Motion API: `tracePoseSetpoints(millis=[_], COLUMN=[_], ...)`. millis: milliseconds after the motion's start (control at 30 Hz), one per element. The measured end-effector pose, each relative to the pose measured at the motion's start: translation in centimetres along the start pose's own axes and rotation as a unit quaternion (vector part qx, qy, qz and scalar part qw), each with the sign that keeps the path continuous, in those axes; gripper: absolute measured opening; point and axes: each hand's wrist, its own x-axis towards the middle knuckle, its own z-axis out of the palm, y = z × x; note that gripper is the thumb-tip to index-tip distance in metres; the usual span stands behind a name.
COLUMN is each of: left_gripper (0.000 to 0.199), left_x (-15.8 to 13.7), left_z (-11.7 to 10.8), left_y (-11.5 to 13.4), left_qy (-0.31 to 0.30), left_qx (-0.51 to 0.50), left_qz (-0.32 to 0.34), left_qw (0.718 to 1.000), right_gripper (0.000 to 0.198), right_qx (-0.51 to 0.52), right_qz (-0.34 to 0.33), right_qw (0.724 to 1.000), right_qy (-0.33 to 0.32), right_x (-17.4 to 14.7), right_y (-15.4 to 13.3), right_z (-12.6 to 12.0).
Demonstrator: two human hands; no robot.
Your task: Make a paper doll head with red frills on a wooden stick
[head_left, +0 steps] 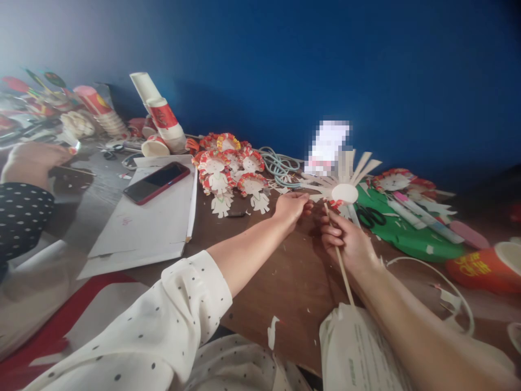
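Note:
A paper cup cut into splayed white strips (344, 193) is held out in front of me, its round base facing me. My left hand (291, 209) is closed, thumb and fingers pinching a strip at the cup's left side. My right hand (345, 239) is closed around a thin wooden stick (344, 274), just below the cup. The stick slants down toward a white packet (354, 347) at the table's near edge. A bit of red shows under the cup's base; whether the stick touches the cup I cannot tell.
Paper dolls with red frilled heads (252, 184) lie behind my left hand. Dark-handled scissors (371, 216) rest on green paper (411, 239) at right. A phone (158, 182) lies on a white board (142, 231). Stacked cups (165, 117) stand behind; another person's hand (35, 160) is far left.

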Motion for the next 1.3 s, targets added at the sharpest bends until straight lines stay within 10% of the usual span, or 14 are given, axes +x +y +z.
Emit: tracePoseSetpoints(millis=[767, 1300], left_gripper=[0.017, 0.009], left_x=[-0.64, -0.81], left_z=[-0.34, -0.57], left_y=[0.16, 0.56], left_qy=[-0.1, -0.111], left_qx=[0.042, 0.045], left_qz=[-0.029, -0.056], left_qw=[0.994, 0.991], right_gripper=[0.02, 0.033], right_qx=[-0.089, -0.082], right_qz=[-0.027, -0.094], right_qw=[0.993, 0.992], right_qy=[-0.078, -0.003], right_x=[0.39, 0.83], right_y=[0.46, 0.37], right_z=[-0.18, -0.79])
